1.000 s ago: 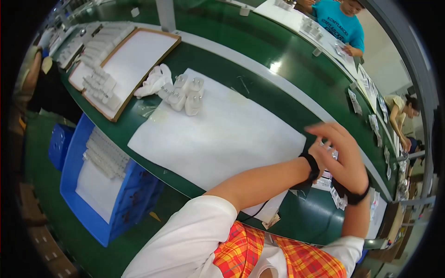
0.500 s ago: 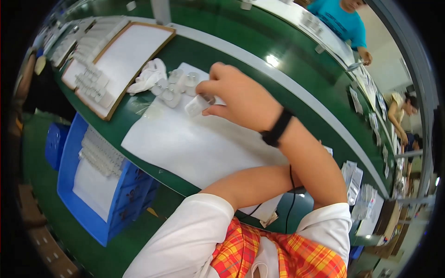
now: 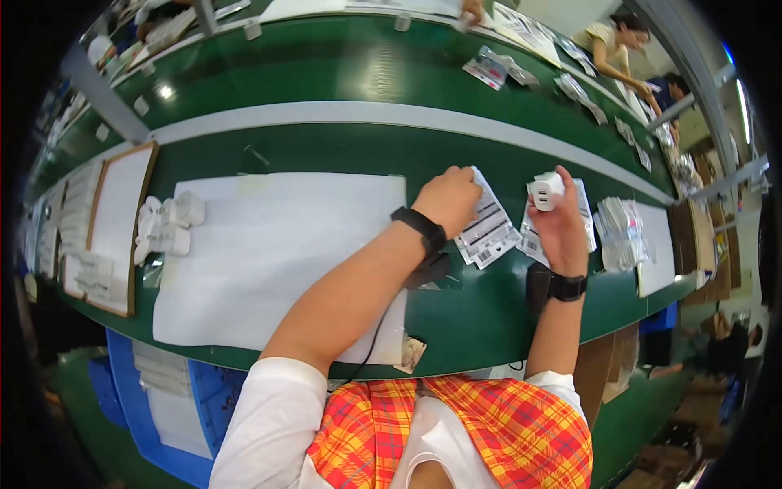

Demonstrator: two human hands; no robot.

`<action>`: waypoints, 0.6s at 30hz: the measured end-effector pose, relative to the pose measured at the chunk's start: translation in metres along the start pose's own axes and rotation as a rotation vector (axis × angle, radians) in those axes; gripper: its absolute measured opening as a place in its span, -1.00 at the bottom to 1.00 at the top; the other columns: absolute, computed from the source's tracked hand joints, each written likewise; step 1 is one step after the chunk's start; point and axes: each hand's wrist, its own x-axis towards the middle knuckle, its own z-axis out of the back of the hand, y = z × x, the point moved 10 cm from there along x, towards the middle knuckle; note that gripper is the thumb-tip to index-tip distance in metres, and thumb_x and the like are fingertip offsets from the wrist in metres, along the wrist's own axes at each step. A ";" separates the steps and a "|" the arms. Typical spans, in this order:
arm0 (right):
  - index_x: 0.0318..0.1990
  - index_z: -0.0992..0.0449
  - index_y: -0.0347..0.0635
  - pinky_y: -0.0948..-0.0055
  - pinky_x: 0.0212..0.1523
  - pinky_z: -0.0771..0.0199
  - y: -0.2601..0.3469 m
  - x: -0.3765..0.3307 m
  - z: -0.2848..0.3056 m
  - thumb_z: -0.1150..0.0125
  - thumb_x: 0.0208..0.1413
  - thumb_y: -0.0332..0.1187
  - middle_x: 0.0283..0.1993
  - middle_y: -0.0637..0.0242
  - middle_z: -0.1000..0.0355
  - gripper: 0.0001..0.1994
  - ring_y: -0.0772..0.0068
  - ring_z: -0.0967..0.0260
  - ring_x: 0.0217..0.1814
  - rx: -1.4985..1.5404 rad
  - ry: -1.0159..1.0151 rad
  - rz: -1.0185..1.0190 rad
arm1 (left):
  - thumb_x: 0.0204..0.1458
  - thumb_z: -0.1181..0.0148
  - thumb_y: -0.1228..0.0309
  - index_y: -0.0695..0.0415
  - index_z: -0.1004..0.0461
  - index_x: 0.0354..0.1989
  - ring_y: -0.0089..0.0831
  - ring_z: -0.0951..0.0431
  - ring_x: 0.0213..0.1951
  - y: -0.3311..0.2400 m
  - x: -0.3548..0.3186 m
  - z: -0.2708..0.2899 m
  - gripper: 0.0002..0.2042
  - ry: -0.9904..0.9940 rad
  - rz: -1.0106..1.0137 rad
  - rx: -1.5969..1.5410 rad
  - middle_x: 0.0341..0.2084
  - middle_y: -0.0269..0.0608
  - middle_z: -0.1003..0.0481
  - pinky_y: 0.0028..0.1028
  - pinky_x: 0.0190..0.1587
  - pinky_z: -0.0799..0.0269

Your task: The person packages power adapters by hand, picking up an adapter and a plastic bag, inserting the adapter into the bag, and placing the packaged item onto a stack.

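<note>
My right hand (image 3: 560,226) holds a small white plug adapter (image 3: 546,190) up above a sheet of printed labels (image 3: 531,236). My left hand (image 3: 447,200) rests with its fingers closed on another sheet of barcode labels (image 3: 489,231) lying on the green bench (image 3: 342,147); whether it grips the sheet is unclear. Both wrists wear black bands. A large white mat (image 3: 269,253) lies to the left of my hands. Several more white adapters (image 3: 169,226) are piled at the mat's left edge.
A wood-framed tray (image 3: 114,228) of white parts sits at the far left. Clear bags (image 3: 621,232) lie right of the labels. Blue bins (image 3: 163,407) stand below the bench edge. Other people work at the far side, upper right. A cable hangs off the front edge.
My right hand has come back from the adapter pile at the left to the right side, now holding one adapter. My left hand sits on the label sheets. The view has shifted right.
</note>
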 end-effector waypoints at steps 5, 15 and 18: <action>0.15 -0.13 -0.10 0.45 -0.01 -0.35 -0.020 -0.001 0.008 -0.21 0.03 -0.38 -0.05 0.26 -0.27 -0.47 0.40 -0.27 -0.01 -0.561 -0.151 -0.014 | -0.16 -0.16 0.48 0.16 -0.53 -0.30 -0.16 -0.38 -0.08 -0.012 -0.003 0.002 -0.80 -0.055 0.053 -0.024 -0.17 -0.14 -0.39 -0.23 -0.01 -0.37; 0.13 -0.05 -0.18 0.41 -0.13 -0.39 -0.051 0.002 -0.036 -0.27 0.03 -0.31 -0.10 0.17 -0.34 -0.41 0.35 -0.36 -0.11 -0.752 0.196 0.005 | -0.21 -0.19 0.57 0.09 -0.53 -0.19 -0.07 -0.37 -0.01 0.023 0.010 -0.009 -0.68 0.089 -0.047 -0.335 -0.11 -0.12 -0.41 -0.23 0.02 -0.37; 0.13 -0.05 -0.20 0.41 -0.15 -0.39 -0.056 -0.010 -0.048 -0.28 0.02 -0.28 -0.17 0.14 -0.38 -0.39 0.32 -0.39 -0.17 -0.920 0.317 -0.066 | -0.12 -0.15 0.54 0.11 -0.51 -0.11 -0.08 -0.35 0.07 0.021 0.012 -0.014 -0.68 0.198 0.026 -0.365 0.02 -0.10 -0.38 -0.28 0.14 -0.29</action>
